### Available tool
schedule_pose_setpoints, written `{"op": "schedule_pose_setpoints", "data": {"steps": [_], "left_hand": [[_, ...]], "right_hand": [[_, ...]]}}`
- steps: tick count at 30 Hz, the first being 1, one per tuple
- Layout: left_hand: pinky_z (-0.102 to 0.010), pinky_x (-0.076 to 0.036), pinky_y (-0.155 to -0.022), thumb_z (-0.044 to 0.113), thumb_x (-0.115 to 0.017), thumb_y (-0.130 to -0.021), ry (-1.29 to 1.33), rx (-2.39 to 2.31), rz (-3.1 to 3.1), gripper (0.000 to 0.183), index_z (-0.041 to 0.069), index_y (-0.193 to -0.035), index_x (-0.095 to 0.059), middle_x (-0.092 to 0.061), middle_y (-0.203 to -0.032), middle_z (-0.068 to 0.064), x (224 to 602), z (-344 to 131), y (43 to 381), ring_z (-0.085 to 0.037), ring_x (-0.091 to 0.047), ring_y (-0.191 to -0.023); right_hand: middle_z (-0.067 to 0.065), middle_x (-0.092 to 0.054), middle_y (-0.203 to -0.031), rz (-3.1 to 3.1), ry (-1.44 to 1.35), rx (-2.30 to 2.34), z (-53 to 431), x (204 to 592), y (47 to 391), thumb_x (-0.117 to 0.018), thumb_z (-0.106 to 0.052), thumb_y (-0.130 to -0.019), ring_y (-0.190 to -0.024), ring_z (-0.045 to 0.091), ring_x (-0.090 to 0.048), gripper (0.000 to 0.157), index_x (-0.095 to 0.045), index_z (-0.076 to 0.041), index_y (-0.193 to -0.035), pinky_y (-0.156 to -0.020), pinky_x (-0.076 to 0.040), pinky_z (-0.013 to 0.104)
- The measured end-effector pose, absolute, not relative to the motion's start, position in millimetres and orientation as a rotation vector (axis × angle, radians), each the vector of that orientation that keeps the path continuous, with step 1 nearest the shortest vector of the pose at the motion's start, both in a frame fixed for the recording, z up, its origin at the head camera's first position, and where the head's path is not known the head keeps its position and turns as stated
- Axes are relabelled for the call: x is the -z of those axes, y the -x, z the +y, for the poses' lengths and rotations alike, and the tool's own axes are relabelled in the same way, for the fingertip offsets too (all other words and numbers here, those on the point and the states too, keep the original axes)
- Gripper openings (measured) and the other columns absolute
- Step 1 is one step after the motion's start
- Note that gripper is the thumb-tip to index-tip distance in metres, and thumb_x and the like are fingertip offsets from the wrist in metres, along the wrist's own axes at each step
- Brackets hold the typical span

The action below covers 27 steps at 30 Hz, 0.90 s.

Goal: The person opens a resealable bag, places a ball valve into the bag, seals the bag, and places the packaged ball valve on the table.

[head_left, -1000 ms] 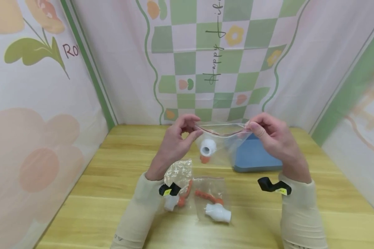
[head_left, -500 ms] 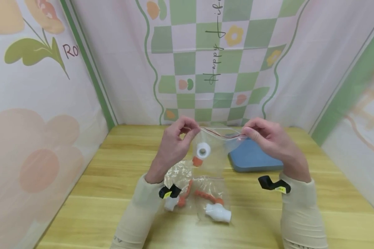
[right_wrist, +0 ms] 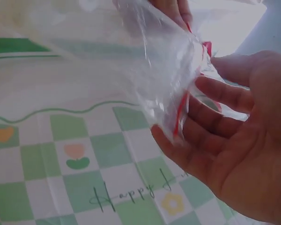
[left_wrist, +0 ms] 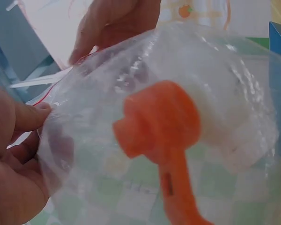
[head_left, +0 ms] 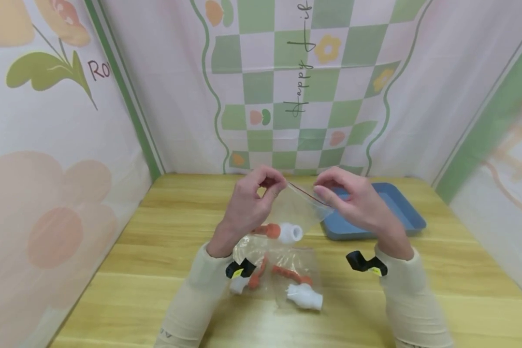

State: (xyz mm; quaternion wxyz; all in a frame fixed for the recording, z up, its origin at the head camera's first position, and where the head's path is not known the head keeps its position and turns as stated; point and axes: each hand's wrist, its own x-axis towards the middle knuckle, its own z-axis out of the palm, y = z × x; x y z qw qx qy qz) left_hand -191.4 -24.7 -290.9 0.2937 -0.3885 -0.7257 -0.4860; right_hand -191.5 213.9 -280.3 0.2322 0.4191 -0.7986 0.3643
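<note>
My left hand (head_left: 249, 205) pinches the upper left corner of a clear zip bag (head_left: 302, 208) with a red seal line, held up over the table. Inside hangs a white plastic ball valve (head_left: 290, 233) with an orange handle (left_wrist: 178, 187), large in the left wrist view. At the seal on the bag's right side, my right hand (head_left: 358, 200) has its thumb and curled fingers about the plastic edge. Closer to me, two more zip bags lie on the wooden table, each with a white ball valve (head_left: 305, 297) and orange handle in it; the left one is partly hidden.
A blue tray (head_left: 348, 236) stands at the right back of the wooden table (head_left: 156, 227), partly behind my right hand. Printed cloth curtains (head_left: 187, 140) enclose the table at the back and both sides.
My right hand has moved left towards my left hand, so the bag's mouth is less stretched. The valve in the bag has sunk lower and turned sideways. More of the tray shows.
</note>
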Motion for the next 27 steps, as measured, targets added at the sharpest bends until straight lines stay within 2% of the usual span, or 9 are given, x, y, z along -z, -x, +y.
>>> {"op": "schedule_pose_setpoints", "data": {"steps": [4,6,12,18,21,27], "left_hand": [[-0.019,-0.050,-0.068,0.003,-0.067,-0.091,1.074,1.254,-1.944,0.005,0.000,-0.093,-0.064,-0.067,-0.087,-0.009,294.1,-19.6,191.7,-0.013,-0.060,-0.074],[-0.018,-0.049,-0.067,0.004,-0.067,-0.091,1.093,1.229,-1.951,0.004,0.001,-0.093,-0.065,-0.067,-0.087,-0.008,295.9,-17.0,192.0,-0.011,-0.059,-0.073],[-0.017,-0.048,-0.065,0.011,-0.065,-0.094,1.111,1.216,-1.959,0.008,0.003,-0.094,-0.065,-0.069,-0.089,-0.007,297.0,-14.5,191.7,-0.010,-0.060,-0.072],[-0.017,-0.052,-0.070,0.009,-0.068,-0.092,1.134,1.243,-2.062,0.015,0.002,-0.103,-0.063,-0.069,-0.091,-0.007,292.6,-19.7,191.8,-0.010,-0.063,-0.076],[-0.017,-0.052,-0.071,0.011,-0.069,-0.092,1.127,1.249,-2.141,0.012,0.004,-0.100,-0.065,-0.069,-0.087,-0.004,290.4,-24.5,191.8,-0.008,-0.062,-0.075],[-0.019,-0.051,-0.067,0.013,-0.066,-0.094,1.125,1.206,-2.147,0.008,0.006,-0.094,-0.068,-0.069,-0.084,-0.002,289.0,-27.5,191.0,-0.007,-0.060,-0.073]], "right_hand": [[0.004,-0.068,-0.105,-2.231,-1.166,-0.947,201.8,284.4,188.6,-0.075,-0.002,-0.084,-0.094,0.011,-0.065,0.032,-0.064,-0.006,-0.114,-0.084,-0.052,0.019],[0.004,-0.068,-0.106,-2.236,-1.167,-0.919,197.1,286.2,187.7,-0.075,-0.003,-0.084,-0.096,0.013,-0.066,0.034,-0.064,-0.006,-0.116,-0.085,-0.053,0.021],[-0.003,-0.066,-0.088,-2.143,-1.233,-0.937,191.9,287.1,189.6,-0.072,0.001,-0.086,-0.084,0.006,-0.061,0.016,-0.069,-0.012,-0.096,-0.078,-0.049,0.014],[-0.003,-0.065,-0.084,-2.091,-1.248,-0.994,190.3,282.1,186.9,-0.075,0.010,-0.078,-0.079,0.004,-0.060,0.025,-0.069,-0.010,-0.090,-0.074,-0.049,0.013],[-0.003,-0.064,-0.082,-2.073,-1.226,-1.005,190.0,281.3,186.1,-0.076,0.012,-0.075,-0.077,0.004,-0.059,0.026,-0.068,-0.009,-0.089,-0.073,-0.048,0.013],[-0.004,-0.063,-0.081,-2.099,-1.188,-1.009,190.8,281.6,184.9,-0.076,0.009,-0.078,-0.075,0.003,-0.057,0.023,-0.068,-0.011,-0.088,-0.071,-0.047,0.013]]}}
